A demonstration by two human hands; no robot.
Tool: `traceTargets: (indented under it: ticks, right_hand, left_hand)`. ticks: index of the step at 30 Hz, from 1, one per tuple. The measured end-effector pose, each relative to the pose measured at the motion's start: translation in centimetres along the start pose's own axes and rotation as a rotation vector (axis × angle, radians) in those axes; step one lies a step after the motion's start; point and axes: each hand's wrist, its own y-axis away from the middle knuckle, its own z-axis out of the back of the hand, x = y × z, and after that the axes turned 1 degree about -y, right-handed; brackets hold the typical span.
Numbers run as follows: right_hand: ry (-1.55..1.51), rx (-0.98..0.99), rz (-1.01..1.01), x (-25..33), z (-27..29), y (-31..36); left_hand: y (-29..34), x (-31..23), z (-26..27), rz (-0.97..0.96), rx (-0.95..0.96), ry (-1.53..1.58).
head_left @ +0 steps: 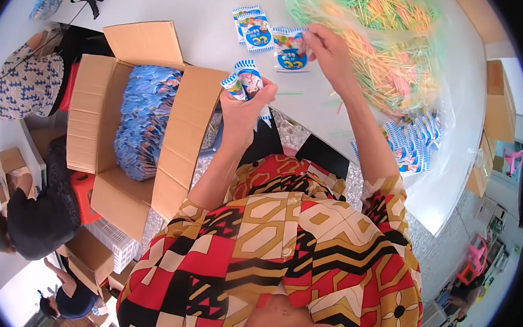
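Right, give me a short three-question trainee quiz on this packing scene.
1. True or false: the left hand holds a small blue and white packet.
2. The open cardboard box of blue packets is on which side of the person? A) left B) right C) behind
3. Fill in: the right hand grips a packet beside a clear bag of coloured ____.

Key: 1 true; 2 A; 3 sticks.

L hand (244, 104) grips packets (243, 81), R hand (328, 52) holds packet (290, 50)
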Motion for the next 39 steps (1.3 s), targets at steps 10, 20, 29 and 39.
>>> traceTargets:
  ticks: [10, 20, 29, 39]
  right_hand:
    - [0.184, 0.011, -0.007, -6.9, -4.3, -6.7]
    - [0.089, 0.233, 0.065, 3.3, -1.1, 1.7]
    - [0.245, 0.28, 0.149, 4.8, 0.0, 3.8]
    - [0.177, 0.347, 0.013, 4.4, 1.1, 4.1]
  left_hand:
    - [-1.4, -0.1, 0.7, 0.355, 0.116, 0.28]
    - [-0.9, 0.5, -0.1, 0.231, 0.046, 0.111]
    - [-0.5, 0.3, -1.2, 0.128, 0.085, 0.034]
    - [0.0, -0.2, -1.3, 0.261, 0.185, 0.148]
